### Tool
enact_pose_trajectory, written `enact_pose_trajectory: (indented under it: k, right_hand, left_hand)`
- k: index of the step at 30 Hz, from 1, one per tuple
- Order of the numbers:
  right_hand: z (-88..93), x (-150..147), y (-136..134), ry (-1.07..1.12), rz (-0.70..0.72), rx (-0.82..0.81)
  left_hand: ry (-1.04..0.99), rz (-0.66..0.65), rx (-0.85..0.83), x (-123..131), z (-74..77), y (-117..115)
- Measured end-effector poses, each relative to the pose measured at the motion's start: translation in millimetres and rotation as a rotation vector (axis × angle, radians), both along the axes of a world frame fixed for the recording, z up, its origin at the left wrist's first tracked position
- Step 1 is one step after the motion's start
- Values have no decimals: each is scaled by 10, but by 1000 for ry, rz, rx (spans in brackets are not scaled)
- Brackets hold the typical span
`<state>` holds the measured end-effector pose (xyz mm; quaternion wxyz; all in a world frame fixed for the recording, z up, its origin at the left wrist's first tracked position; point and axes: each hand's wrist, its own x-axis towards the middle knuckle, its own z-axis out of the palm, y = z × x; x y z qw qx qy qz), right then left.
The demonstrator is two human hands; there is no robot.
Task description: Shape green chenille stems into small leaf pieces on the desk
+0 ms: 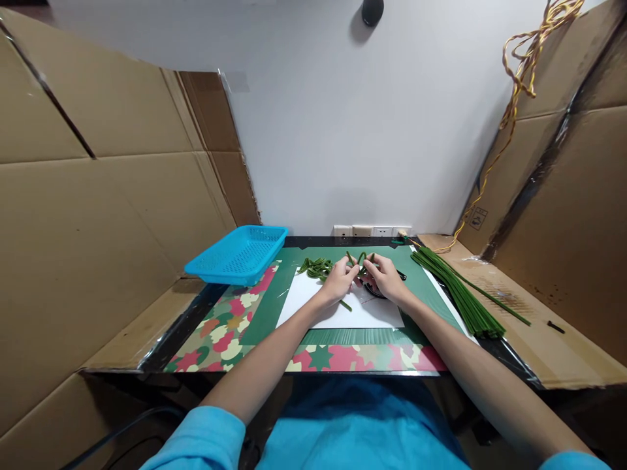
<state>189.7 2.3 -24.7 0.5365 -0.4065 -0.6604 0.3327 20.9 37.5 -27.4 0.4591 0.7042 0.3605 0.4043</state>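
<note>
Both of my hands meet over a white sheet of paper (294, 313), pinching a bent green pipe cleaner (362, 256) between them. My left hand (339, 279) has its fingertips closed on one side of it, and my right hand (385, 277) grips the other side. Bends of the green stem stick up above the fingertips. Just left of my left hand lies a small heap of curled green pipe cleaners (316, 267). A short green end (345, 305) shows below my left hand. A black-handled tool (375, 292), partly covered by my right hand, lies on the paper.
A blue plastic basket (235, 253) stands at the left back of the table. On the right lies a bundle of straight green pipe cleaners (460, 294). Cardboard walls (112, 215) flank the table, and a yellow twisted cord (509, 117) hangs at right, reaching the wall sockets (362, 231).
</note>
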Motion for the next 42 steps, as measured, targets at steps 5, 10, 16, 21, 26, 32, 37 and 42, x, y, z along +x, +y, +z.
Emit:
enact_pose_trajectory:
  k: [5,10,16,21,26,32,37,42]
  right_hand:
    - [6,-43,-7,-6,-23,12]
    - [23,-64,-33,0,-33,26]
    - [5,-45,-33,18,-40,33]
    - [10,-44,-20,45,-46,22]
    - [33,-43,-27,88,-32,3]
    - [42,-42,-35,122,-25,0]
    - [41,-52,-29,198,-22,-19]
    - [38,-44,-12,307,-57,-40]
  left_hand:
    - [0,-18,14,-6,7,-28]
    - [-37,-11,7,10,28,-34]
    - [-104,-12,-27,31,31,-40]
    - [-154,-28,-43,54,40,-57]
    - [-177,-55,-78,78,55,-83]
    - [-190,-76,-122,95,58,-116]
    - [-241,-36,-165,111,64,-103]
    - [-283,-22,-225,107,114,-127]
